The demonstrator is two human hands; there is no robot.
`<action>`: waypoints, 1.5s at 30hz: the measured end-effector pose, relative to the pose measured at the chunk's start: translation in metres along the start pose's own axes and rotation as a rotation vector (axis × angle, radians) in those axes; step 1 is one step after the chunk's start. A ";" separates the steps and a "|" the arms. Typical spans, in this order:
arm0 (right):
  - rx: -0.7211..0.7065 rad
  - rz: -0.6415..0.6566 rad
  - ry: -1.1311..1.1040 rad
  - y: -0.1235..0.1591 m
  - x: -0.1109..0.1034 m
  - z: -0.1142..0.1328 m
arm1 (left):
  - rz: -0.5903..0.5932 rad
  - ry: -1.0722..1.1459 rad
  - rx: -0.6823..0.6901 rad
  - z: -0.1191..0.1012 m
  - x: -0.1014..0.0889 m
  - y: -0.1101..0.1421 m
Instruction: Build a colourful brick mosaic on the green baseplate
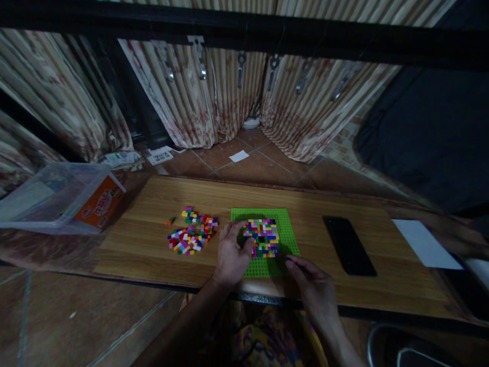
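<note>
A green studded baseplate (pixel 287 229) lies on a low wooden table (pixel 145 239), with a block of small multicoloured bricks (pixel 263 235) pressed onto its middle. My left hand (pixel 231 252) rests on the plate's left edge, fingers bent, thumb tip touching the brick block; whether it holds a brick is hidden. My right hand (pixel 311 285) sits at the plate's near right corner, fingers curled down onto the table edge. A loose pile of small coloured bricks (pixel 193 232) lies just left of my left hand.
A black phone (pixel 348 245) lies right of the plate, a white sheet (pixel 425 243) further right. A clear plastic box with an orange pack (pixel 64 200) sits at the table's left end. Striped curtains hang behind; papers lie on the tiled floor.
</note>
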State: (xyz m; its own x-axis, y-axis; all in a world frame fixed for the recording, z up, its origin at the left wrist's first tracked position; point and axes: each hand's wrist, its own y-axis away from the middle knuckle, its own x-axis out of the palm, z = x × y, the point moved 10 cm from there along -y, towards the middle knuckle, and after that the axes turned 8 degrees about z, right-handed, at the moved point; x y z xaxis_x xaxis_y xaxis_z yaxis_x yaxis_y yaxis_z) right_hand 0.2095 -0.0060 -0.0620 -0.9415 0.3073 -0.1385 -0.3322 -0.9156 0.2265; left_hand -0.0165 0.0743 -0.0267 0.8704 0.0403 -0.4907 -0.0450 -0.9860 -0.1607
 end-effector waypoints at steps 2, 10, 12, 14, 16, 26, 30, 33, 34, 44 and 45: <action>-0.018 0.006 0.007 -0.001 0.001 0.004 | 0.002 0.035 -0.012 0.004 0.001 -0.001; -0.317 0.128 0.308 -0.015 0.020 0.041 | 0.002 0.100 -0.080 0.010 0.004 -0.003; -0.443 0.159 0.446 -0.017 0.030 0.056 | 0.000 0.103 -0.102 0.010 0.004 -0.004; -0.546 0.181 0.569 -0.018 0.040 0.067 | -0.001 0.104 -0.115 0.010 0.004 -0.004; -0.619 0.198 0.667 -0.019 0.050 0.072 | -0.010 0.103 -0.116 0.010 0.003 -0.004; -0.735 0.322 0.791 -0.026 0.066 0.074 | -0.029 0.074 -0.100 0.012 0.001 -0.002; -0.731 0.374 0.781 -0.026 0.069 0.075 | -0.021 0.090 -0.105 0.014 0.001 -0.001; -0.726 0.366 0.781 -0.028 0.069 0.076 | -0.015 0.081 -0.095 0.015 0.000 0.001; -0.723 0.352 0.782 -0.028 0.068 0.076 | -0.011 0.073 -0.083 0.014 -0.001 0.002; -0.521 0.115 0.569 -0.032 0.026 0.060 | -0.008 -0.125 0.069 -0.027 -0.005 0.003; -0.486 0.086 0.523 -0.034 0.022 0.056 | 0.002 -0.154 0.084 -0.031 -0.003 0.002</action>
State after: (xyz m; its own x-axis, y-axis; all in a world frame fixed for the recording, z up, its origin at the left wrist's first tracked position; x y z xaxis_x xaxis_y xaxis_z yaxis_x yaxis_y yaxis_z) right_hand 0.1968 0.0460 -0.0189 -0.7720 0.1760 -0.6108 -0.0803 -0.9802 -0.1810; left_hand -0.0037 0.0673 0.0012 0.7852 0.0688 -0.6154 -0.0933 -0.9693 -0.2274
